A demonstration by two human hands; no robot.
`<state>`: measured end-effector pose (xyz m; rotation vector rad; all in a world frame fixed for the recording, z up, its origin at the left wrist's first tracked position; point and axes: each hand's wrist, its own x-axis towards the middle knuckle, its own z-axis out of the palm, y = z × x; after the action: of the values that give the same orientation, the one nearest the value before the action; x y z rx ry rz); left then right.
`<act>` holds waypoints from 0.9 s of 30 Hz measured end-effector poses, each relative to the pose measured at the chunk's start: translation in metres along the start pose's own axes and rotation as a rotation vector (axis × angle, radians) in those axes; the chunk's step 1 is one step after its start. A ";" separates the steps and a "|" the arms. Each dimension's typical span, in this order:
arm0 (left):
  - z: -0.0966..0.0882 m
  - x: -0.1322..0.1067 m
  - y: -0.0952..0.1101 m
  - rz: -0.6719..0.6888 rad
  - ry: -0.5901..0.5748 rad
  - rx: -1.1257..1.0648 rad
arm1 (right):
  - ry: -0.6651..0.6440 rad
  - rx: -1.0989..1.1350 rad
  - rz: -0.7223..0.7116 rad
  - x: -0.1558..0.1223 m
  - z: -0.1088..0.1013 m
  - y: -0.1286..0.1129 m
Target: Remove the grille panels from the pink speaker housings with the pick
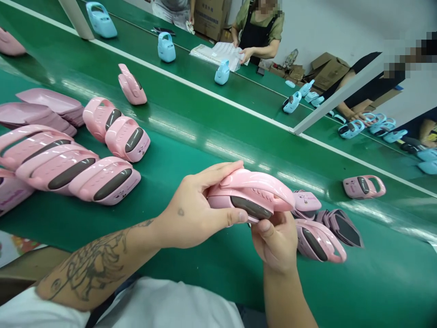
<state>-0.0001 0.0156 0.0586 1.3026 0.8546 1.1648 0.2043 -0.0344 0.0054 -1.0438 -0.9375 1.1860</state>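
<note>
Pink case [251, 193] is being clasped tightly between left hand [191, 209] and right hand [276, 241], more cases [104, 182] lying at nine o'clock.

Held pink case [252, 191]: glossy smooth plastic, dark glossy inset [251, 207]. Conveyor belt [341, 282]: green, smooth, semi-gloss.

"Where does this view look from?"

"A camera worn on the person's head, facing forward and down."

"How near is it?"

"Very close: one hand [191, 205] and the other hand [276, 241] fill the lower middle, around a pink plastic case [251, 196] just below centre."

"And beyond them?"

"The view runs slantwise across the green table [341, 282] to a co-worker [257, 34], well away at the top."
</note>
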 end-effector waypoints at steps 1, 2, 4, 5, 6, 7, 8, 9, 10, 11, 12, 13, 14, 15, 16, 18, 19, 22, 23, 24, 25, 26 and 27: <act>0.000 -0.001 0.000 -0.001 -0.003 -0.018 | 0.007 -0.013 0.001 -0.002 -0.001 0.000; 0.000 -0.002 0.000 -0.003 -0.002 -0.032 | 0.018 -0.025 0.001 -0.004 -0.003 0.001; 0.000 -0.003 -0.002 -0.007 0.002 -0.053 | 0.047 -0.046 -0.007 -0.008 -0.004 0.002; 0.000 -0.004 -0.003 -0.014 0.002 -0.064 | 0.061 -0.055 -0.016 -0.010 -0.004 0.002; 0.000 -0.004 -0.005 -0.025 -0.002 -0.080 | 0.074 -0.065 -0.026 -0.012 -0.003 0.002; -0.001 -0.005 -0.007 -0.034 -0.008 -0.100 | 0.084 -0.072 -0.040 -0.013 -0.001 0.002; -0.002 -0.005 -0.009 -0.042 -0.017 -0.123 | 0.093 -0.079 -0.059 -0.015 0.001 0.001; -0.003 -0.004 -0.011 -0.048 -0.027 -0.149 | 0.098 -0.087 -0.080 -0.016 0.003 0.000; -0.005 -0.004 -0.014 -0.046 -0.038 -0.178 | 0.094 -0.099 -0.095 -0.016 0.005 -0.001; -0.006 -0.002 -0.017 -0.037 -0.052 -0.208 | 0.076 -0.116 -0.103 -0.016 0.007 -0.001; -0.008 0.000 -0.020 -0.024 -0.070 -0.239 | 0.046 -0.139 -0.105 -0.016 0.008 -0.002; -0.010 0.002 -0.023 -0.013 -0.089 -0.269 | 0.008 -0.163 -0.100 -0.015 0.009 -0.002; -0.012 0.004 -0.026 -0.003 -0.106 -0.295 | -0.033 -0.188 -0.091 -0.014 0.010 -0.003; -0.013 0.006 -0.029 0.003 -0.118 -0.315 | -0.068 -0.207 -0.083 -0.012 0.010 -0.004; -0.015 0.008 -0.032 0.007 -0.124 -0.329 | -0.092 -0.218 -0.079 -0.011 0.011 -0.005; -0.017 0.008 -0.038 0.008 -0.130 -0.342 | -0.120 -0.215 -0.065 -0.008 0.013 -0.009; -0.018 0.008 -0.040 0.008 -0.131 -0.348 | -0.132 -0.198 -0.051 -0.007 0.015 -0.011; -0.021 0.003 -0.043 -0.005 -0.129 -0.369 | -0.150 -0.098 -0.007 -0.005 0.024 -0.016; -0.022 0.002 -0.043 -0.012 -0.117 -0.371 | -0.143 -0.062 -0.004 -0.004 0.027 -0.017; -0.022 0.002 -0.042 -0.018 -0.103 -0.366 | -0.132 -0.031 -0.009 -0.003 0.030 -0.017; -0.022 0.002 -0.042 -0.013 -0.090 -0.350 | -0.117 -0.008 -0.021 -0.003 0.032 -0.017; -0.022 0.004 -0.042 0.007 -0.073 -0.326 | -0.102 0.008 -0.032 -0.002 0.034 -0.015; -0.021 0.007 -0.043 0.032 -0.045 -0.296 | -0.092 0.018 -0.036 -0.002 0.035 -0.013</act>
<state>-0.0118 0.0321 0.0147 1.0980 0.6039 1.2306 0.1742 -0.0328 0.0270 -0.9609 -1.0117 1.2184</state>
